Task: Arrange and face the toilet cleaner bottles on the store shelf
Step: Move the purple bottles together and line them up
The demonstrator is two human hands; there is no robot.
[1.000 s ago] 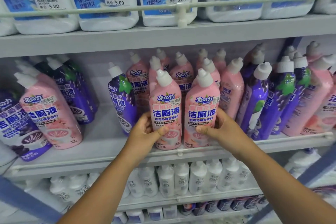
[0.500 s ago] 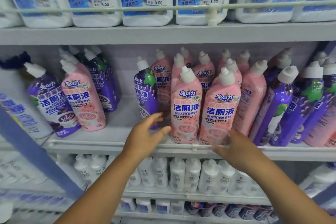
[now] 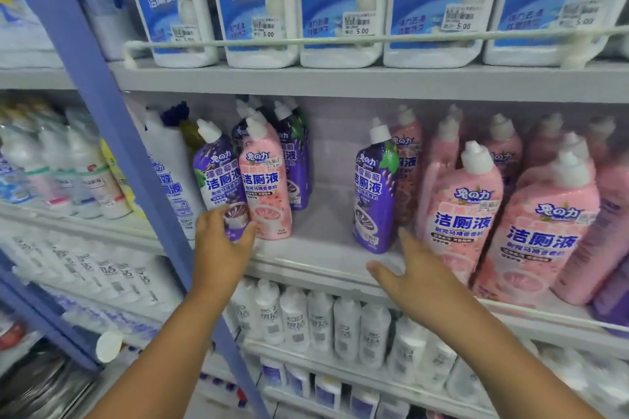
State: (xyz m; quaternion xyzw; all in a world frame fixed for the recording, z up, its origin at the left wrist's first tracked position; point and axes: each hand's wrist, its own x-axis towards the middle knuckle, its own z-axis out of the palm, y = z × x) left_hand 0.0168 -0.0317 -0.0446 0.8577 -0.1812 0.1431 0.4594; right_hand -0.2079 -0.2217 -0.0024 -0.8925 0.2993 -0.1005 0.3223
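On the middle shelf (image 3: pixel 316 248) stand pink and purple toilet cleaner bottles with white caps. A left cluster has a purple bottle (image 3: pixel 218 177) and a pink bottle (image 3: pixel 263 187) in front. My left hand (image 3: pixel 221 248) is spread open in front of that purple bottle's base, fingertips at or near it. A lone purple bottle (image 3: pixel 374 197) stands right of a gap. Two pink bottles (image 3: pixel 459 214) (image 3: pixel 537 235) front the right group. My right hand (image 3: pixel 418 279) hovers open at the shelf edge, below the lone purple bottle, holding nothing.
Large white jugs with blue labels (image 3: pixel 340 3) fill the top shelf behind a wire rail. Small white bottles (image 3: pixel 320 326) line the lower shelf. A blue upright post (image 3: pixel 112 119) crosses the left side, with more bottles beyond it.
Both hands let go of the two front pink bottles. The view swung left, and my left hand moved over to the left cluster. My right hand drifted left along the shelf edge.
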